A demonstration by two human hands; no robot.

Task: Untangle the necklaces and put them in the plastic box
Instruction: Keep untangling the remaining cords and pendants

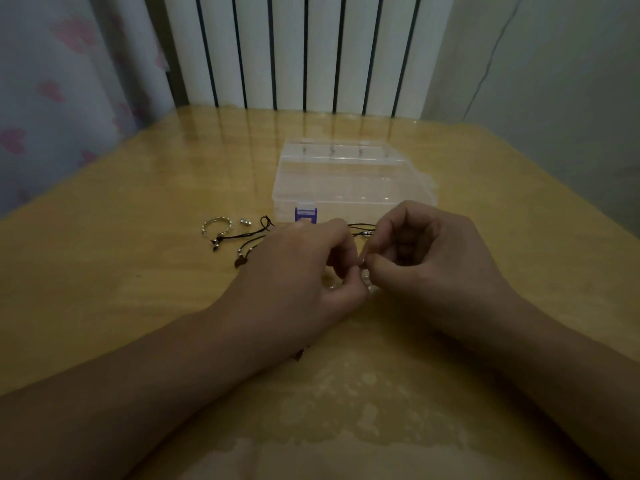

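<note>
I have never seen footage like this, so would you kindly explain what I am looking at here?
There is no machine: one camera worn on a person's head looks down at their two bare hands. The left hand and right hand meet over a wooden table, both pinching a pearl necklace between their fingertips. Black cord necklaces with small beads lie tangled to the left, beside a silver ring. Behind the hands sits a clear plastic box, lid closed, with a purple latch.
</note>
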